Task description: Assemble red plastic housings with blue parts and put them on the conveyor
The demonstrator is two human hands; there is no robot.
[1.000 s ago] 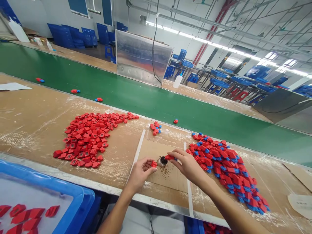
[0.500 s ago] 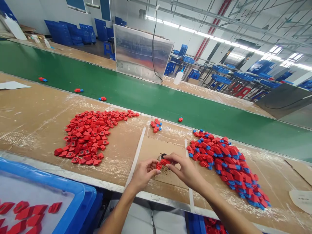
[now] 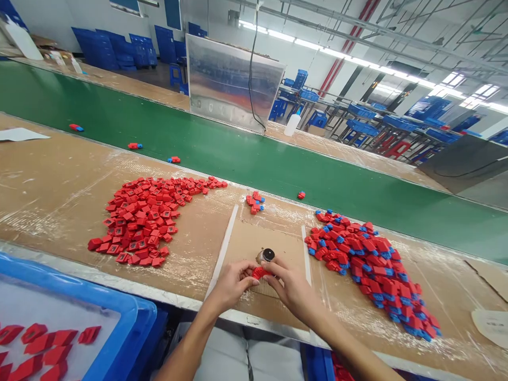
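Note:
My left hand [image 3: 235, 283] and my right hand [image 3: 286, 283] meet over a cardboard sheet [image 3: 242, 238], fingers pinched on red plastic pieces [image 3: 260, 272] that touch each other. Fingertips cover much of them, so their exact shape is hard to see. Just beyond my fingers stands a small round fixture with a black top [image 3: 269, 255]. To the left lies a pile of red plastic pieces [image 3: 146, 217] with square openings. On the right is a heap of red pieces with blue parts fitted [image 3: 369, 259]. A few red-and-blue pieces [image 3: 255, 202] sit beyond the cardboard.
A green conveyor belt [image 3: 222, 153] runs behind the worktable, carrying several red-and-blue pieces. A blue tray [image 3: 130, 317] holding red pieces is at the lower left. A metal panel [image 3: 230, 79] and a white bottle [image 3: 292, 123] stand past the belt.
My hands have come together and slightly nearer to me, bringing the red pieces into contact and uncovering the black-topped fixture. Pieces on the belt have shifted right.

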